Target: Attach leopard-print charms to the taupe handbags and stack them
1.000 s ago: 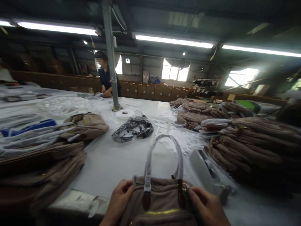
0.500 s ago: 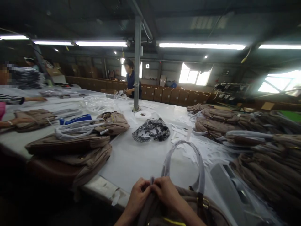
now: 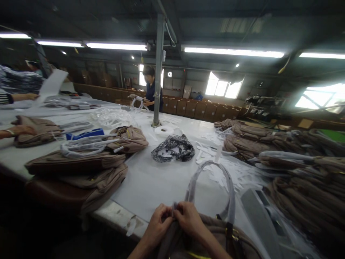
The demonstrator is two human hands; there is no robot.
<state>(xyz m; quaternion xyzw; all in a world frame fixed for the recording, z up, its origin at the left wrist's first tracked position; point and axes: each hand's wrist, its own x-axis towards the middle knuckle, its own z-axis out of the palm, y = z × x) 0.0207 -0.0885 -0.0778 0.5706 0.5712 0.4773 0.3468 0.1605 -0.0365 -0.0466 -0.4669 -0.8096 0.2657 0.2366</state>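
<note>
A brown handbag [image 3: 212,225] lies at the table's near edge, directly before me. Its far handle [image 3: 230,187] arches up, covered in a whitish wrap. My left hand [image 3: 159,220] and my right hand [image 3: 191,217] meet at the bag's near side. Both are closed, with fingertips pinching a pale wrapped strip [image 3: 174,205] that seems to belong to the near handle; the fingers hide most of it. Dark fittings and a gold-coloured ring [image 3: 235,233] show at the handle's base.
A grey tape dispenser [image 3: 258,212] stands right of the bag. More brown bags [image 3: 296,194] are piled at right, others [image 3: 78,163] at left. White paper scraps [image 3: 229,174], a black-and-white cloth [image 3: 172,148] and a tape roll [image 3: 164,130] lie ahead. A post [image 3: 159,72] rises mid-table; co-workers are beyond.
My hands stay at the same spot on the bag, almost still. At far left a co-worker's hand has lifted a white sheet. The person behind the post has raised a bag with white handles.
</note>
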